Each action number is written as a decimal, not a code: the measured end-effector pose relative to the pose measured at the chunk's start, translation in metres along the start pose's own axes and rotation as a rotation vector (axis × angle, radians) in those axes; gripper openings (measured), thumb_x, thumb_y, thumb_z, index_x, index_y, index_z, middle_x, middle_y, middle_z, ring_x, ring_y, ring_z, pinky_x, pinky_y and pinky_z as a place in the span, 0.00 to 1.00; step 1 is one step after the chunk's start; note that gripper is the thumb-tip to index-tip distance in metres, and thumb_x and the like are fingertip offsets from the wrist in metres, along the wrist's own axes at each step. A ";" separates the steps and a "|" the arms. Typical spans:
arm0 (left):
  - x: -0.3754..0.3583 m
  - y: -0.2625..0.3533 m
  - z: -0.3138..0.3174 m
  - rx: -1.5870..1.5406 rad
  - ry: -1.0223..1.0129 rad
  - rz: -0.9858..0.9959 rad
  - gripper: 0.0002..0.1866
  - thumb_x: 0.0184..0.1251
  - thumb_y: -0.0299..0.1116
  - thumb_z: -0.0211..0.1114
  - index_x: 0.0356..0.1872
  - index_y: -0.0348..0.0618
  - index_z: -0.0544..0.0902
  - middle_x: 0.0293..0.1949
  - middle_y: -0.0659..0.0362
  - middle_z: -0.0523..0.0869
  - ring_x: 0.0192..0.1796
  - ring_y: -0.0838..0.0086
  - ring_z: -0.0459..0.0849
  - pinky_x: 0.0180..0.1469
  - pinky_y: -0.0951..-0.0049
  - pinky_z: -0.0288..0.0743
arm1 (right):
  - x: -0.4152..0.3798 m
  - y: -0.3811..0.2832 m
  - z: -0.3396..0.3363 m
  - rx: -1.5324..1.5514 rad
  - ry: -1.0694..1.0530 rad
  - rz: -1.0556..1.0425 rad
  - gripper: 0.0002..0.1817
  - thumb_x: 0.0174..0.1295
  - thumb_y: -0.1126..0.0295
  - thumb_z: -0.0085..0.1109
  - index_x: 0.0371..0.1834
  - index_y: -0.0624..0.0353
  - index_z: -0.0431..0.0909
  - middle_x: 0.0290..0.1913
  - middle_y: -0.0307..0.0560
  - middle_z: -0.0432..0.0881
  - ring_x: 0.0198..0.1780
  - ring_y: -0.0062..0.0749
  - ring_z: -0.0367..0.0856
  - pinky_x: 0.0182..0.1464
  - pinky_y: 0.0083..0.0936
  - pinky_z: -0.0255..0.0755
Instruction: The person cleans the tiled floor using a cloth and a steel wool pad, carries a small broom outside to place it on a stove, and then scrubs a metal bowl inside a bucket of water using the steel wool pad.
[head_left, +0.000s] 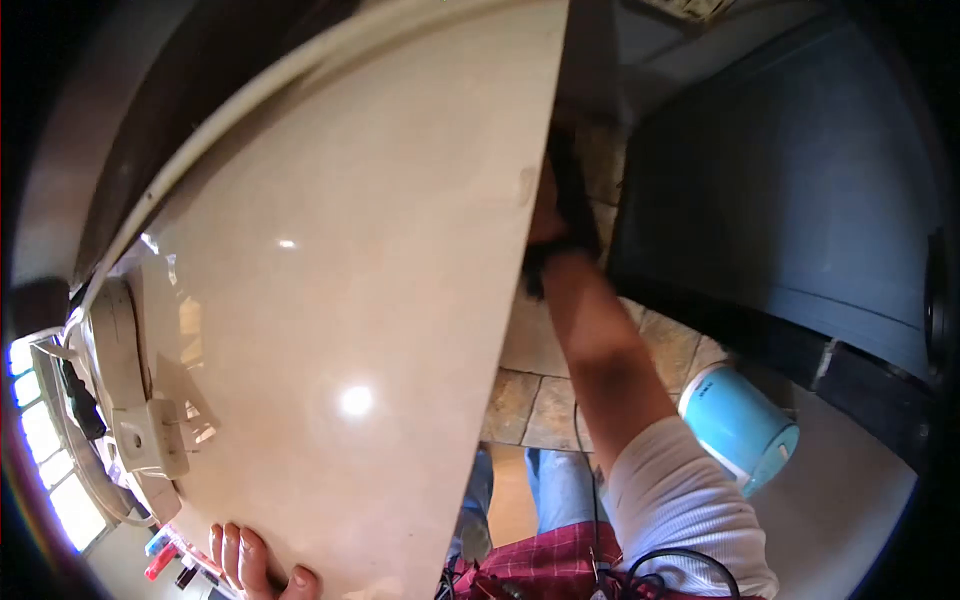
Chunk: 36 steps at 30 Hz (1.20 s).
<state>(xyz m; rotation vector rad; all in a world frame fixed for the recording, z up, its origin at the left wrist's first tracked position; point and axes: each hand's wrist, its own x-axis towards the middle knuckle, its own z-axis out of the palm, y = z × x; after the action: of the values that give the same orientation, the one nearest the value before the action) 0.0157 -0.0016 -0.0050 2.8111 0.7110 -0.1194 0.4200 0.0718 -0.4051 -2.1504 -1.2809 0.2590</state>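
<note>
A large glossy beige tile (360,300) fills the left and middle of the view, held up in front of me. My left hand (255,565) grips its near bottom edge, fingers wrapped over the face. My right hand (560,215), in a dark glove, holds the tile's right edge higher up, with my bare forearm and white sleeve stretching back toward me.
A light blue bucket (740,425) stands on the floor at right, next to a dark blue panel (790,180). Stone floor tiles (530,380) show below the tile's edge. A white fitting with a cable (140,420) and a bright window (40,440) lie at far left.
</note>
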 end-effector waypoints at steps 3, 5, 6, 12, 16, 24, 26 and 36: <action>0.003 0.003 -0.001 0.009 0.016 0.000 0.39 0.63 0.66 0.48 0.68 0.51 0.64 0.66 0.35 0.60 0.67 0.40 0.59 0.64 0.40 0.54 | 0.026 0.042 0.069 0.145 0.099 -0.096 0.28 0.56 0.68 0.50 0.63 0.61 0.65 0.64 0.61 0.63 0.64 0.48 0.64 0.68 0.41 0.53; 0.001 0.002 -0.001 0.003 0.003 -0.011 0.39 0.62 0.67 0.48 0.68 0.53 0.64 0.66 0.35 0.60 0.66 0.40 0.60 0.64 0.40 0.55 | -0.007 -0.001 0.023 -0.122 -0.107 -0.165 0.27 0.57 0.66 0.50 0.62 0.60 0.67 0.64 0.60 0.65 0.65 0.46 0.63 0.70 0.41 0.50; 0.002 0.003 -0.001 0.006 0.006 -0.019 0.40 0.61 0.68 0.48 0.68 0.54 0.63 0.66 0.35 0.60 0.66 0.40 0.60 0.64 0.40 0.55 | -0.035 -0.023 0.011 -0.230 -0.214 -0.204 0.26 0.57 0.66 0.49 0.61 0.60 0.68 0.64 0.59 0.66 0.66 0.46 0.63 0.71 0.40 0.47; 0.000 0.000 -0.007 0.007 -0.031 -0.001 0.42 0.61 0.69 0.44 0.69 0.50 0.61 0.66 0.33 0.58 0.67 0.38 0.59 0.65 0.39 0.49 | -0.248 -0.108 0.008 0.021 -0.481 -0.413 0.25 0.58 0.72 0.43 0.61 0.60 0.67 0.63 0.54 0.68 0.66 0.47 0.63 0.73 0.38 0.49; 0.008 0.005 -0.006 -0.004 0.045 -0.023 0.40 0.57 0.68 0.52 0.62 0.48 0.70 0.63 0.35 0.64 0.63 0.38 0.64 0.63 0.41 0.54 | -0.324 -0.132 -0.032 0.114 -0.509 -0.554 0.25 0.61 0.71 0.41 0.63 0.56 0.66 0.63 0.49 0.69 0.66 0.37 0.65 0.71 0.37 0.52; 0.011 0.008 -0.020 -0.095 0.012 0.012 0.39 0.54 0.57 0.62 0.65 0.48 0.67 0.65 0.42 0.63 0.67 0.47 0.61 0.67 0.47 0.52 | -0.373 -0.058 -0.120 0.140 -0.540 -0.395 0.16 0.48 0.75 0.54 0.42 0.49 0.82 0.47 0.43 0.79 0.54 0.41 0.74 0.56 0.37 0.66; 0.006 0.005 -0.017 -0.102 0.105 0.062 0.39 0.56 0.58 0.60 0.65 0.47 0.66 0.67 0.42 0.60 0.69 0.50 0.59 0.67 0.49 0.52 | -0.364 -0.034 -0.150 0.032 -0.415 -0.191 0.13 0.48 0.78 0.52 0.36 0.52 0.81 0.40 0.47 0.78 0.47 0.47 0.74 0.51 0.40 0.66; -0.031 -0.012 -0.022 -0.207 0.350 0.221 0.35 0.57 0.46 0.63 0.65 0.44 0.65 0.66 0.44 0.62 0.67 0.52 0.63 0.68 0.54 0.55 | -0.317 -0.096 -0.206 0.025 -0.265 0.200 0.15 0.55 0.73 0.58 0.45 0.67 0.77 0.34 0.53 0.82 0.35 0.42 0.81 0.40 0.33 0.75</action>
<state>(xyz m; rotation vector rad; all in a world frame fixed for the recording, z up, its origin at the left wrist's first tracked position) -0.0170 0.0001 0.0183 2.7102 0.4425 0.4667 0.2824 -0.2483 -0.2287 -2.2813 -1.1935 0.6586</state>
